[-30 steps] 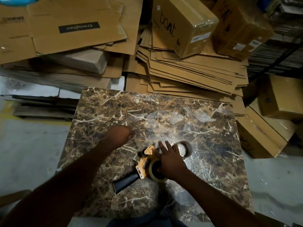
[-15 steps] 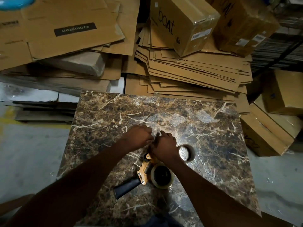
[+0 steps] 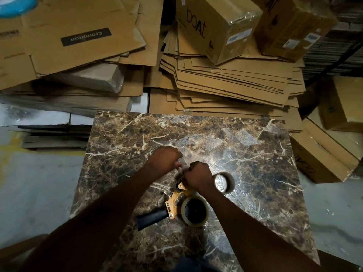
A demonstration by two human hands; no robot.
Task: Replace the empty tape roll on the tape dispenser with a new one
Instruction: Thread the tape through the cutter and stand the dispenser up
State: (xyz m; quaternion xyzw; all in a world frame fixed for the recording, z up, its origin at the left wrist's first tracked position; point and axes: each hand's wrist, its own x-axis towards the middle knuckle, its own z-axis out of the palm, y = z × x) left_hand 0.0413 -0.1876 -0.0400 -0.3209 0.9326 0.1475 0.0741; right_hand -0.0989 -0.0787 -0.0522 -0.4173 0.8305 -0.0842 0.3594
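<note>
Both forearms reach in from the near edge of the marble table (image 3: 121,134) and meet over its middle, wrists bent so the knuckles face up. The left hand (image 3: 167,159) is curled into a loose fist, its fingertips drawn together at a thin, pale strip of tape (image 3: 181,163) that shows between the two hands; the pinch itself is hard to make out. The right hand (image 3: 198,176) is also closed, fingers folded under, just beside the left one and directly over the front end of the tape dispenser (image 3: 173,201), so what it grips cannot be told. The dispenser lies on its side near the middle of the table, a little toward the near edge, its black handle (image 3: 152,217) pointing to the near left corner. A tape roll (image 3: 195,210) sits on its hub, dark centre facing up. An empty cardboard core (image 3: 225,182) lies flat on the table just right of the right wrist. Flattened cardboard (image 3: 225,85) and boxes (image 3: 222,24) are stacked beyond the far edge.
</note>
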